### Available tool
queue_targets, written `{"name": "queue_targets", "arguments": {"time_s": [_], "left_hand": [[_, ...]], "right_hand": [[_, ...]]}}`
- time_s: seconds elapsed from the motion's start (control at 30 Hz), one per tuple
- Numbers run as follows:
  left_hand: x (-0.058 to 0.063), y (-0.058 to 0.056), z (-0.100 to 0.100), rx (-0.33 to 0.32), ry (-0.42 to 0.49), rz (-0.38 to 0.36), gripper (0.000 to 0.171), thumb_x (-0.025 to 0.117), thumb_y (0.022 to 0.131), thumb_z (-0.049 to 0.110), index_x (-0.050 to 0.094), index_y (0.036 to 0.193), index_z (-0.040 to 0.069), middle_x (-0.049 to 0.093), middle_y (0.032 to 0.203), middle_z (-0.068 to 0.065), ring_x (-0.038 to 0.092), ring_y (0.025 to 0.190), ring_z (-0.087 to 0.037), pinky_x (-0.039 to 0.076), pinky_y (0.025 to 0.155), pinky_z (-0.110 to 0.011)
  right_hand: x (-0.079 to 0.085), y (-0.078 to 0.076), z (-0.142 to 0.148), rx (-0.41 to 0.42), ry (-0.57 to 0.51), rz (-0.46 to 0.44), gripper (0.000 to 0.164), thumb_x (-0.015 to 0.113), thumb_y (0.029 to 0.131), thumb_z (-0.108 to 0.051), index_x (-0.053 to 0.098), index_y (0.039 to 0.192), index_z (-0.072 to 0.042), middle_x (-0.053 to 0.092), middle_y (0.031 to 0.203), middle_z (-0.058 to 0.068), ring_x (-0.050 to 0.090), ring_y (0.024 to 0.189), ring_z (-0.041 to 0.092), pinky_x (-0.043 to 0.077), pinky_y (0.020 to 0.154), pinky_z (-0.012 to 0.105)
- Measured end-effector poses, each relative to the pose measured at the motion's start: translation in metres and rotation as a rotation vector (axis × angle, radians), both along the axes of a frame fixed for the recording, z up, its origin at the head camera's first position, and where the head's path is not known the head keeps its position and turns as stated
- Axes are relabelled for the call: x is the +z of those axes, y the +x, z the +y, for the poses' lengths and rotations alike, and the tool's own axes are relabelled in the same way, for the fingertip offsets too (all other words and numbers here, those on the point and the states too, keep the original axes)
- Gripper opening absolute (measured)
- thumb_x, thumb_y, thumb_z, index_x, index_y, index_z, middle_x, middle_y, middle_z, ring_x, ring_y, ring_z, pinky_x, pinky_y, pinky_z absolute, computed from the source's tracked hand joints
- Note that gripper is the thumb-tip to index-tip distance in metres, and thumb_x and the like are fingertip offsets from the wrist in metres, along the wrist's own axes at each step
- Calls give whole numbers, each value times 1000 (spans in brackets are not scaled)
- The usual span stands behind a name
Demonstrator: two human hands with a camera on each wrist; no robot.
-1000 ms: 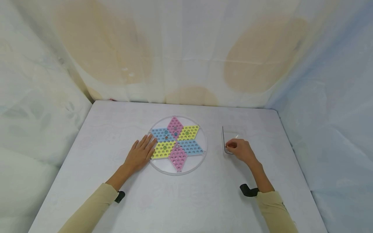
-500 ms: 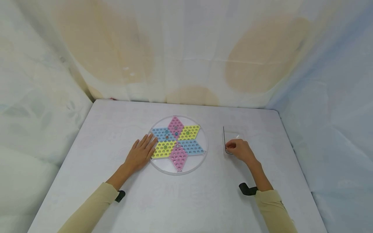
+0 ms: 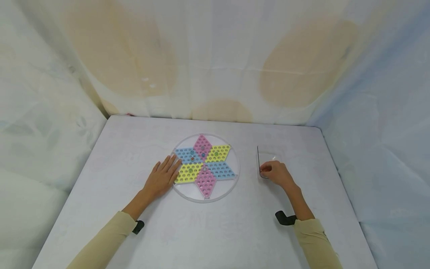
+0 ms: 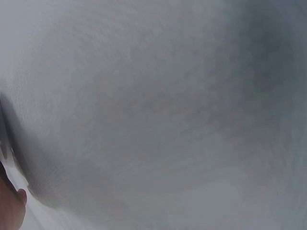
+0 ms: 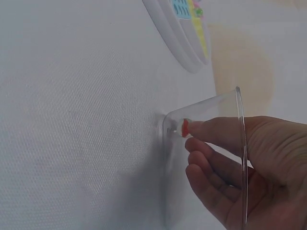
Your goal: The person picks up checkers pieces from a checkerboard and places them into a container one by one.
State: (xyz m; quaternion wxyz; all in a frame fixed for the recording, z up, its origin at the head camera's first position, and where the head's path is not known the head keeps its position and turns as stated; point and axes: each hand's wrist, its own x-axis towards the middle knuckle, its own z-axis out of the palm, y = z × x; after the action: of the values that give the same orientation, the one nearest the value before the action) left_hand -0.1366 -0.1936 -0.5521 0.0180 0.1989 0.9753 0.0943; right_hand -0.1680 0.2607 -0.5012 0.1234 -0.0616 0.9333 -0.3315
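In the head view my left hand (image 3: 161, 177) lies flat with fingers spread, its fingertips over the left rim of a round Chinese checkers board (image 3: 222, 188). The board carries a pink, yellow and blue star with several marbles, among them a green marble (image 3: 216, 153) and a reddish one (image 3: 192, 159). My right hand (image 3: 277, 173) reaches into a clear plastic box (image 3: 258, 157) right of the board. The right wrist view shows its thumb and index finger pinching a clear marble (image 5: 183, 128) with a red swirl, close to the box's bottom. The other fingers are curled.
A white cloth covers the table (image 3: 201, 231). Pale curtains (image 3: 215, 56) hang behind it and at both sides. Black wrist straps (image 3: 285, 219) sit at the sleeve cuffs. The left wrist view holds mostly blurred white cloth (image 4: 144, 120).
Both hands stay almost still. The red at my right fingertips, visible in the head view one second ago, is now hidden there.
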Motion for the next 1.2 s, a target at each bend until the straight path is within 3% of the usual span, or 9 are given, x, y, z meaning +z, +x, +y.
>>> {"name": "queue_targets", "arguments": {"time_s": [0.63,0.97,1.2], "left_hand": [[1,0,1,0,-6,-2,60,40,107,39,26,159,14,15,166,-8,9,152,-28,12,118,-54],[-2,0,0,2,5,6,60,41,107,38,27,159,12,16,165,-10,10,151,-31,12,118,-55],[-3,0,0,6,10,4,60,41,107,38,27,159,13,17,165,-10,10,151,-30,13,118,-55]], "right_hand": [[6,3,-1,7,14,-7,17,70,90,-6,73,103,3,71,96,13,66,89,28,56,73,40],[13,6,-3,-30,0,137,16,69,93,-8,73,105,2,71,98,13,65,92,31,55,78,46],[18,9,-13,-74,-95,263,15,69,93,-6,73,106,1,72,99,14,67,91,30,54,79,46]]}}
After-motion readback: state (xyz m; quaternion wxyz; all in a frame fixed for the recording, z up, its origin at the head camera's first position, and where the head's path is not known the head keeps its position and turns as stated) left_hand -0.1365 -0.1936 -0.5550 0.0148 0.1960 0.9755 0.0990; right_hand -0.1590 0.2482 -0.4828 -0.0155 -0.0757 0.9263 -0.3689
